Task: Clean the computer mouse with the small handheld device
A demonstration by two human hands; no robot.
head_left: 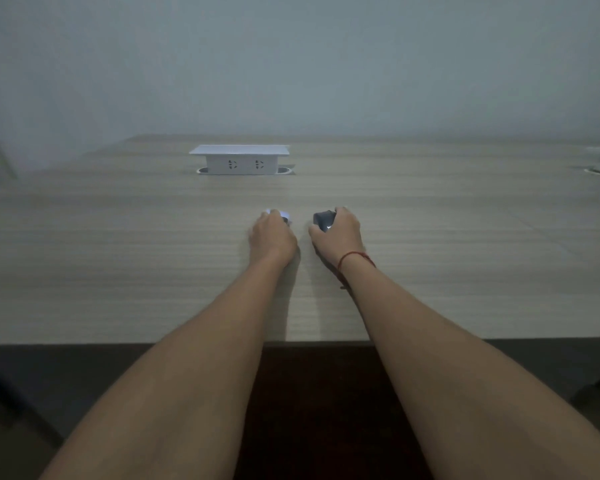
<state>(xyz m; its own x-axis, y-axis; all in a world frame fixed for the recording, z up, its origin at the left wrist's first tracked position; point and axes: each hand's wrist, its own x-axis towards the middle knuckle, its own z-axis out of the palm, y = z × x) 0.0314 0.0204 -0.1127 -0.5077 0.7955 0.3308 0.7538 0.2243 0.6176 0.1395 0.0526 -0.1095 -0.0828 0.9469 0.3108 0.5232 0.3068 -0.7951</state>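
Head view: both hands on desk (pixel 118 271), centre frame. Left hand (pixel 272 239) covers small white device (pixel 284 215), fingers curled over it. Right hand (pixel 340 233) w/ red wrist cord grips dark mouse (pixel 323 220), just right of device. White socket box (pixel 239 159) behind.

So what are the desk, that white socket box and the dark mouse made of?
Desk: looks like wood-grain laminate, matte, with long even streaks; real wood can't be ruled out. Socket box: probably white plastic or painted metal, smooth, flat lid. Mouse under the right hand: seemingly dark grey moulded plastic, rounded, slightly shiny.
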